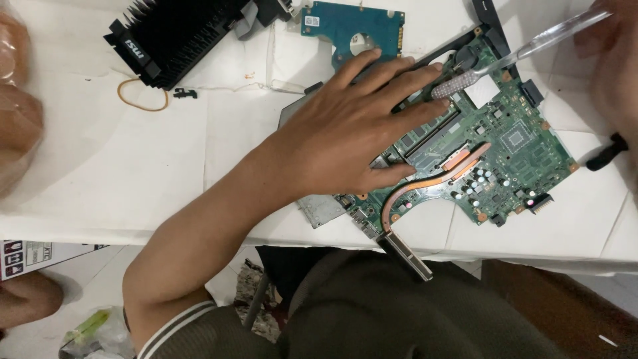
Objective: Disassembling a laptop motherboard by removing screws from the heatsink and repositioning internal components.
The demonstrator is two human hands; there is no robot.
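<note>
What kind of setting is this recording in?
Likely an informal electronics repair bench: a bare green laptop motherboard with a copper heat pipe, a loose blue circuit board and a black finned heatsink.

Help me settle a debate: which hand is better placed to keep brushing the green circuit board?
Right hand: it holds the toothbrush, bristles on the green circuit board. The left hand lies flat, steadying it.

Left hand (352, 133) flat on green motherboard (505, 153) — right hand (615, 60) holds clear-handled toothbrush (505, 63), bristles on board.
</note>
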